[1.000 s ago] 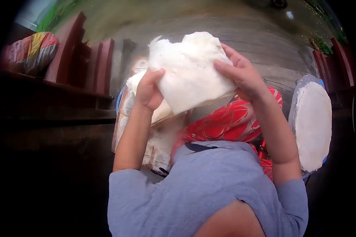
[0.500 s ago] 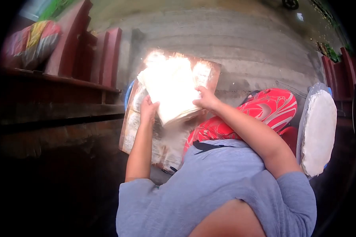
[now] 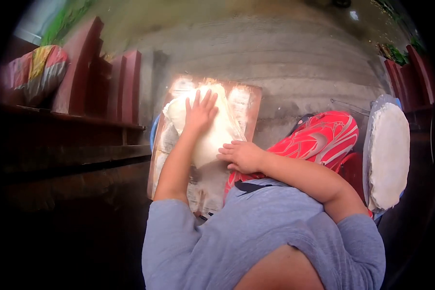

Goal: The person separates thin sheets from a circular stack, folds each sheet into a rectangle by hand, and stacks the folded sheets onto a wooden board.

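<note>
A stack of thin, cream-white sheets (image 3: 209, 140) lies on a worn wooden board (image 3: 253, 108) in front of me. My left hand (image 3: 201, 114) rests flat on the upper part of the stack, its fingers spread. At the stack's lower right edge lies my right hand (image 3: 241, 155), palm down with the fingers stretched out and a little apart. Whitish residue covers parts of the board around the sheets.
To the right stands a tray with a thick white oval slab (image 3: 389, 154). Dark red wooden railings (image 3: 130, 87) rise on both sides. A colourful sack (image 3: 42, 72) is at the upper left. Concrete steps (image 3: 295, 63) lie ahead.
The sheets, first held up in both hands, have come down onto the board. Both hands have let go of the edges; the left has moved onto the top, the right lower along the edge.
</note>
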Tool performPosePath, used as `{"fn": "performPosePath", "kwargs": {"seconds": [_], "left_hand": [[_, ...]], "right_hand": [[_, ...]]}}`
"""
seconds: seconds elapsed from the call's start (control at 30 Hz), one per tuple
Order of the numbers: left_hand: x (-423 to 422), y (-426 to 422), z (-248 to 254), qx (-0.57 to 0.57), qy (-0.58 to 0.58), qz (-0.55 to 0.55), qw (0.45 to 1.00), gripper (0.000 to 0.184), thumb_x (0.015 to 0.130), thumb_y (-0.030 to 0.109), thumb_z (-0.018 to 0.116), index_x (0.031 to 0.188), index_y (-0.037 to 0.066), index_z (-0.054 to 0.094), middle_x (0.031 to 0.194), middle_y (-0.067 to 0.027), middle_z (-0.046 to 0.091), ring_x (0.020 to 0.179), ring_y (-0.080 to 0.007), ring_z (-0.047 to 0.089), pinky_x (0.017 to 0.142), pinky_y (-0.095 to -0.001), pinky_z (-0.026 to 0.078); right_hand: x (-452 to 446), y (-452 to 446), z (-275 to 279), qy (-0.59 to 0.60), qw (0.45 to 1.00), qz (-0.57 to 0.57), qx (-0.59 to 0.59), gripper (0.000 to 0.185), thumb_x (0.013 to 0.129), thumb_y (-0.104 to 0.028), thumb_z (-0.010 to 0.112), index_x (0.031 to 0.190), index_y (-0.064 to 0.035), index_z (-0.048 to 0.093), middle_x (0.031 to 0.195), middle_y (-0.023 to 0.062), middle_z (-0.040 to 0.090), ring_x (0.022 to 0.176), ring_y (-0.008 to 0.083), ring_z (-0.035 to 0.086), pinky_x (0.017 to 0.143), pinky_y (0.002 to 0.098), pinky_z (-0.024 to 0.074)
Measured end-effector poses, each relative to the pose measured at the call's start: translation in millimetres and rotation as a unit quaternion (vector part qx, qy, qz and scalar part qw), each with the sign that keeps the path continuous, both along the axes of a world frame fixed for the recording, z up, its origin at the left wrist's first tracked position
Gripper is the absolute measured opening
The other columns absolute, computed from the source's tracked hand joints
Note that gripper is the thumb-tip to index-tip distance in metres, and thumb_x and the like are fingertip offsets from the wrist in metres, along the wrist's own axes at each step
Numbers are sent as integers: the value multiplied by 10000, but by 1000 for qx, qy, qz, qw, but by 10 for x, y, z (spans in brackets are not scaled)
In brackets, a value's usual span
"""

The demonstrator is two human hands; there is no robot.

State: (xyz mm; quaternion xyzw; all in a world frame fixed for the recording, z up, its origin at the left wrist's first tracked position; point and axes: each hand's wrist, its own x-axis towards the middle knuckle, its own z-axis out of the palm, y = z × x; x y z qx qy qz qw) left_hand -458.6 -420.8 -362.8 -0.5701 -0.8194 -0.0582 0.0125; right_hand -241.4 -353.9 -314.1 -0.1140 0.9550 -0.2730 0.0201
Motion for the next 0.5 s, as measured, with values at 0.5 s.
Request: {"fn": "performPosePath", "kwargs": {"seconds": [0.5], "left_hand": [[407,64,635,117,-72,-44,990,325,903,224,534,1195,88,574,1423,-134,354,1369,-379,175,1048,-538,169]], "right_hand": [[1170,-384,3249,35,498,206,-842,710,887,-459,470,1357,48,312,1210,171,475,1126,232,446,923,306,309]]}}
